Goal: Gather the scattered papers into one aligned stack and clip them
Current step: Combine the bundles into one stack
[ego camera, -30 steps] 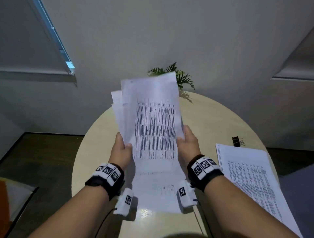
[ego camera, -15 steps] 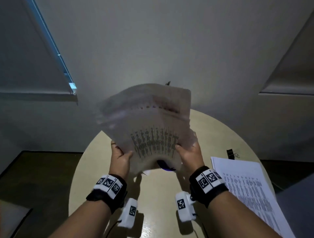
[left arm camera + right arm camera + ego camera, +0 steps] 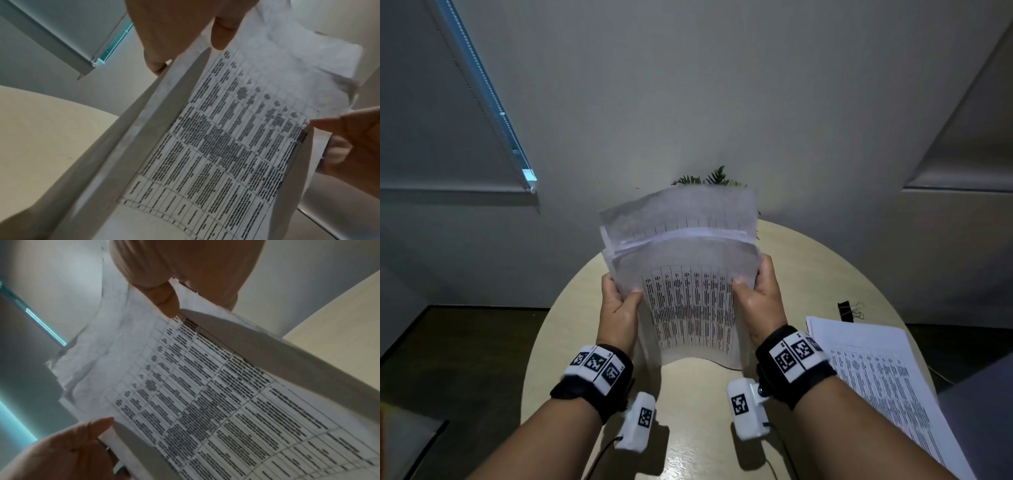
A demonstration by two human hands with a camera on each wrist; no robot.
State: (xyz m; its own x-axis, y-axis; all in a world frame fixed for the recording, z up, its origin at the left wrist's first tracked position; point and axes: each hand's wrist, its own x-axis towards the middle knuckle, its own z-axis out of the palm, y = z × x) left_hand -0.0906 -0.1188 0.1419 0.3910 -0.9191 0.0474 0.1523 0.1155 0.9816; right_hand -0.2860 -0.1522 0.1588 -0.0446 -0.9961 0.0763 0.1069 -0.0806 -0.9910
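Observation:
A bundle of printed papers (image 3: 688, 274) stands upright above the round table (image 3: 825, 274), its sheets uneven at the top and its lower edge off the tabletop. My left hand (image 3: 619, 301) grips its left edge, thumb on the front. My right hand (image 3: 760, 294) grips the right edge the same way. The wrist views show the same printed sheets (image 3: 226, 138) (image 3: 205, 394) pinched between thumb and fingers. A second stack of papers (image 3: 873, 373) lies flat at the table's right edge. A black binder clip (image 3: 846, 310) sits just beyond that stack.
A green plant (image 3: 709, 180) pokes up behind the held papers at the table's far side. Window blinds (image 3: 448, 137) hang on the left wall. Dark floor (image 3: 465, 359) surrounds the table.
The bundle's lower edge, resting on the table a second ago, has lifted off it. The upright sheets now look more even at the sides. Both hands still hold the edges.

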